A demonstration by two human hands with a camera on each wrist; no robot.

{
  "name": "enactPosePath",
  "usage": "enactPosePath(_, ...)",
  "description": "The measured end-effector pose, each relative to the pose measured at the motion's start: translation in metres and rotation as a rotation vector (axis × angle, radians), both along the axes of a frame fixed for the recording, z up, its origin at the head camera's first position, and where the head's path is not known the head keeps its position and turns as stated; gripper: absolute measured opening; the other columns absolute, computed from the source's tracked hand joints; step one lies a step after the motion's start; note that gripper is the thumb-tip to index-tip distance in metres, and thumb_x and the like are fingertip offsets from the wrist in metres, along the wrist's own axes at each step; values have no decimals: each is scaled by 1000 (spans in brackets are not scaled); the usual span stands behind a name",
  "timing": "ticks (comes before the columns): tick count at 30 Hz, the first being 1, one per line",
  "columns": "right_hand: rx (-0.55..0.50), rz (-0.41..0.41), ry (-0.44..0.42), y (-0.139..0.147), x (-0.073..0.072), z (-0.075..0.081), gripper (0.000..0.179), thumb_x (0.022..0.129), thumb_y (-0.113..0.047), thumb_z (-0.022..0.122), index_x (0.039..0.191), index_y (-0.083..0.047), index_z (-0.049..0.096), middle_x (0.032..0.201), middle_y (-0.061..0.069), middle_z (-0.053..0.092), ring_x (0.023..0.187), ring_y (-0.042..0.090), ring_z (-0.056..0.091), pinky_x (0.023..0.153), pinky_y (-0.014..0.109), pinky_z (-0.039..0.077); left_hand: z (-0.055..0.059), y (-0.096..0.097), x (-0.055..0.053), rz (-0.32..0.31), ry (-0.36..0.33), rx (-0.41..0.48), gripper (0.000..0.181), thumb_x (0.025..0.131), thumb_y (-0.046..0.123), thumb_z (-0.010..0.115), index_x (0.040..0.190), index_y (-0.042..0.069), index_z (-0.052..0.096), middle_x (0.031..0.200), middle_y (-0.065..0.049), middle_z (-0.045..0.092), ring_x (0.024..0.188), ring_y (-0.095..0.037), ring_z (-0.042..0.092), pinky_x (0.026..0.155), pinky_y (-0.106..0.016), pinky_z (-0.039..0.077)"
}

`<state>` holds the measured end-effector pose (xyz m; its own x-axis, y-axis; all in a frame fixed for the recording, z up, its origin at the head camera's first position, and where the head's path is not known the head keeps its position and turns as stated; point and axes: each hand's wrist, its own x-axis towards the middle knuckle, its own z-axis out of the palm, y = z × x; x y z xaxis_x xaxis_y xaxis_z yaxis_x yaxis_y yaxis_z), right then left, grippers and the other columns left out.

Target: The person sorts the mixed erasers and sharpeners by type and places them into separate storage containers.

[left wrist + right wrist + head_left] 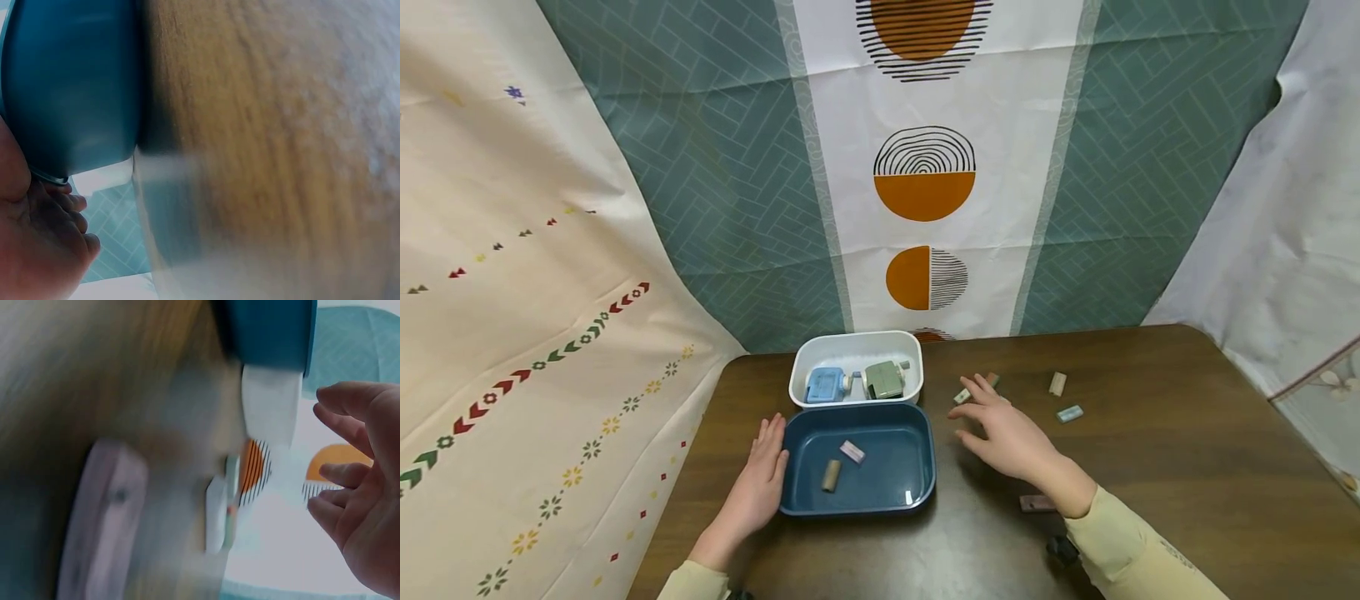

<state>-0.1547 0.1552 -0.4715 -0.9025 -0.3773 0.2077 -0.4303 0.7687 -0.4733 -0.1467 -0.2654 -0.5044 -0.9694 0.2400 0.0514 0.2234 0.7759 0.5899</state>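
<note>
From far away, I am working over a brown wooden table (1150, 483), where a dark blue, round-cornered tray (895, 460) is sitting in front of a white plastic tub (857, 338). I am resting the left hand (761, 482), fingers straight, against the tray. The right hand (1011, 435) is hovering, fingers spread, seemingly holding nothing, near a small pale block (962, 397). A tan, rounded block (831, 476) and a pink, oblong block (852, 452) are lying in the tray. A soft pinch and a still tray are seeming best to me.
</note>
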Motion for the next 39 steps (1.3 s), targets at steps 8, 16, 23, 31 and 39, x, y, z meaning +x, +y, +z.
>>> enactPosePath(8, -3, -7, 5, 33, 10, -3, 23, 99, -16, 78, 121, -13, 79, 166, 22, 42, 157, 45, 31, 91, 50, 58, 0, 0, -1, 2, -16, -6, 58, 116, 12, 42, 167, -7, 22, 176, -24, 15, 162, -46, 6, 126, -67, 11)
enactPosePath(16, 65, 18, 3, 59, 22, -12, 25, 98, -14, 79, 123, -14, 79, 166, 23, 40, 155, 48, 31, 104, 59, 53, -1, 0, 2, -2, 13, 8, 57, 115, 9, 45, 165, -9, 25, 174, -26, 19, 161, -48, 8, 125, -69, 13)
enactPosePath(23, 99, 46, 12, 75, 31, -13, 24, 97, -13, 79, 121, -14, 79, 167, 22, 41, 155, 47, 32, 105, 57, 53, 0, -1, 0, -1, -7, 3, 58, 116, 12, 43, 166, -7, 23, 175, -25, 17, 162, -47, 7, 125, -67, 12)
enactPosePath(31, 172, 160, 43, 93, 40, -14, 28, 95, -13, 82, 122, -21, 79, 164, 24, 45, 152, 48, 38, 94, 51, 60, 0, 0, 1, -4, 11, 9, 58, 115, 10, 44, 165, -9, 24, 174, -27, 18, 161, -48, 8, 125, -69, 13)
enactPosePath(39, 188, 231, 6, 105, 49, -18, 26, 96, -27, 82, 121, -26, 79, 166, 20, 43, 154, 47, 35, 98, 52, 58, -1, 2, 2, -4, 32, 22, 56, 114, 5, 45, 164, -12, 25, 173, -29, 21, 161, -50, 9, 124, -70, 13)
